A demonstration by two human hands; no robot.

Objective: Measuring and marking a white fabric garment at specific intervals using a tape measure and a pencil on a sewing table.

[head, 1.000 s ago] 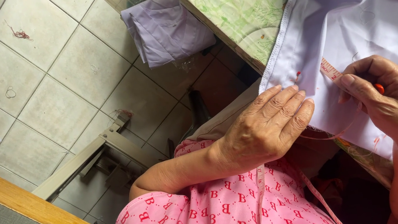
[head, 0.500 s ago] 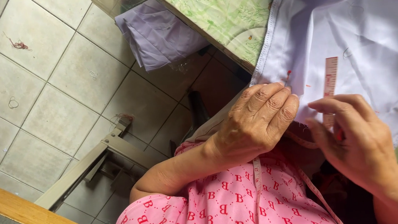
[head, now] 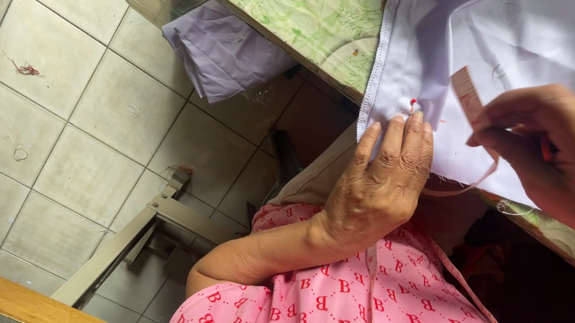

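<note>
A white garment (head: 504, 18) is being spread over the edge of a green-patterned table (head: 306, 13), its stitched hem hanging off the near side. The cloth is being pressed down near that hem by the left hand (head: 378, 187), whose fingers are lying flat, extended and close together, their tips resting on the fabric just beside a small red mark (head: 413, 103); nothing is being gripped by them. A pink measuring tape (head: 467, 92) is being pinched between the thumb and curled fingers of the right hand (head: 572, 156), with one end standing up against the white cloth and a loop trailing below the knuckles. A red object is partly being hidden inside that fist; what it is cannot be told. A pink top with red letter print (head: 321, 318) is being worn. A folded lilac cloth (head: 222, 49) is being kept under the table above the tiled floor (head: 44, 140).
</note>
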